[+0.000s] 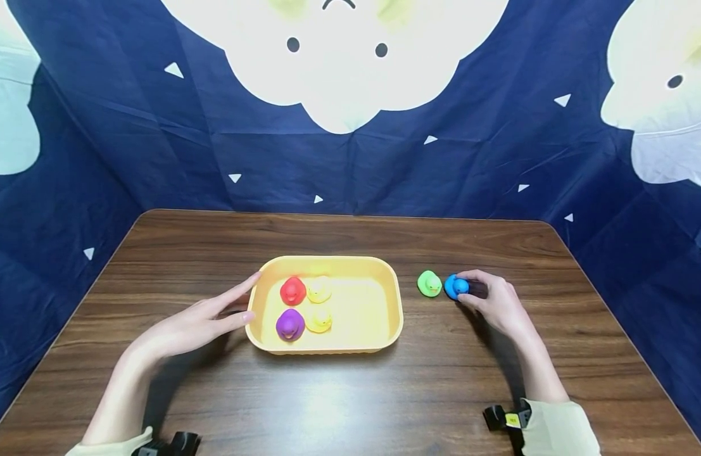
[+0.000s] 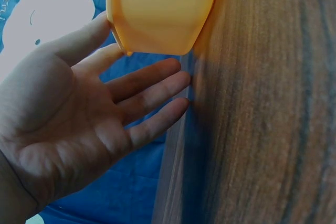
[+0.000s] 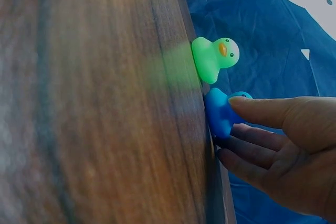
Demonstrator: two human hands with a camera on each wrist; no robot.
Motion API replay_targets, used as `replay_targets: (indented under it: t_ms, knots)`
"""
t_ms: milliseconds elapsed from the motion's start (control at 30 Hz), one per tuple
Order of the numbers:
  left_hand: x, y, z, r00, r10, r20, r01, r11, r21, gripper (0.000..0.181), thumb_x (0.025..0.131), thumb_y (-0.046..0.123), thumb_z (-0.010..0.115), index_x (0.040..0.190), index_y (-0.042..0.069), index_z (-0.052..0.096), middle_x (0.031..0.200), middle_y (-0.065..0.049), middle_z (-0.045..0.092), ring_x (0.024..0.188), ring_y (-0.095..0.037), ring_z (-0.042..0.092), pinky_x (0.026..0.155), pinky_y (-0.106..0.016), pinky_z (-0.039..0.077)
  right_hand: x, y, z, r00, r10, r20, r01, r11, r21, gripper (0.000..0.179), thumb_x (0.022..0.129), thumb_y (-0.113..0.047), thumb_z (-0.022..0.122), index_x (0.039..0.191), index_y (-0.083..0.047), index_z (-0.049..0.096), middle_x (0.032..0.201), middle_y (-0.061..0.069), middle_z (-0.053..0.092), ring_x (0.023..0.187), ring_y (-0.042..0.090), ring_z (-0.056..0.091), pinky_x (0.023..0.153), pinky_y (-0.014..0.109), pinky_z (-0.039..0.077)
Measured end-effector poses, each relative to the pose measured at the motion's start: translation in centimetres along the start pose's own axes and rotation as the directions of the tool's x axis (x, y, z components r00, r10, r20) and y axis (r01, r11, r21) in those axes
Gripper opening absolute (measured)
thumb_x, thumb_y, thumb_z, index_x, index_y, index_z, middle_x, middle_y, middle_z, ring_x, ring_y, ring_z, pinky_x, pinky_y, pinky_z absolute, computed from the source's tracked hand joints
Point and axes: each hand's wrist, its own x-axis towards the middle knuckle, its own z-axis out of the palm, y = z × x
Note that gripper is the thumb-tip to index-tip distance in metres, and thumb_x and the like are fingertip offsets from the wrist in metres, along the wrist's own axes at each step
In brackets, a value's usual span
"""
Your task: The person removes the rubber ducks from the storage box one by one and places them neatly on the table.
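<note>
With thumb and fingers on either side, my right hand (image 1: 495, 304) pinches a blue rubber duck (image 1: 454, 287) on the table. In the right wrist view the thumb (image 3: 262, 107) lies across the duck's head. Right beside it, to the left, stands a green rubber duck (image 1: 429, 284). My left hand (image 1: 190, 323) rests its thumb and index fingertip against the left rim of a yellow plastic tub (image 1: 361, 348), the other fingers stretched out. Inside the tub's left half sit a red duck (image 1: 293, 291), a purple duck (image 1: 290, 325) and two yellow ducks (image 1: 319, 318).
The brown wooden table (image 1: 339, 405) has rounded far corners. A dark blue cloth (image 1: 173, 145) with white cloud shapes hangs behind it and at both sides. Black camera straps sit on both wrists, at the cuffs of light sleeves (image 1: 561, 427).
</note>
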Motion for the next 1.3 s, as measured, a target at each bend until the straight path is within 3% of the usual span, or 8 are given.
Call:
replay_targets:
  t_ms: [167,800,1167,1300]
  knots:
    - [0.1,0.1,0.1,1.000,0.000,0.006,0.000,1.000,-0.004,0.070,0.105,0.051,0.053,0.164,0.043,0.016,0.162,-0.010,0.045,0.149,-0.033,0.042,0.114,-0.057,0.040,-0.1,0.1,-0.1,1.000,0.012,0.001,-0.012,1.000,-0.006,0.036,0.096,-0.013,0.073,0.131,-0.008,0.067,0.130,0.023,0.069,0.118,0.042,0.068,0.096,0.056,0.055]
    - [0.0,0.1,-0.1,1.000,-0.016,0.015,0.016,1.000,-0.023,0.070,0.104,0.052,0.053,0.163,0.044,0.016,0.167,-0.011,0.036,0.154,-0.037,0.032,0.116,-0.064,0.034,0.3,0.0,-0.2,1.000,-0.006,0.002,0.006,1.000,0.004,0.042,0.095,-0.013,0.075,0.136,-0.007,0.064,0.134,0.023,0.068,0.119,0.042,0.068,0.098,0.057,0.054]
    - [0.1,0.0,-0.2,1.000,-0.007,0.016,0.008,1.000,-0.029,0.070,0.105,0.051,0.053,0.164,0.043,0.016,0.166,-0.012,0.037,0.153,-0.036,0.033,0.117,-0.064,0.034,-0.2,-0.1,-1.0,0.994,-0.038,-0.099,0.044,0.997,0.063,0.041,0.100,-0.020,0.069,0.137,-0.003,0.062,0.131,0.024,0.068,0.121,0.042,0.067,0.100,0.056,0.054]
    - [0.1,0.0,-0.1,1.000,-0.003,0.013,0.003,1.000,-0.026,0.070,0.105,0.051,0.053,0.164,0.042,0.016,0.165,-0.012,0.039,0.153,-0.036,0.035,0.116,-0.063,0.035,-0.2,-0.6,-1.3,0.988,-0.039,-0.151,0.050,0.996,0.073,0.039,0.100,-0.021,0.069,0.135,-0.004,0.064,0.130,0.023,0.069,0.119,0.040,0.068,0.098,0.049,0.055]
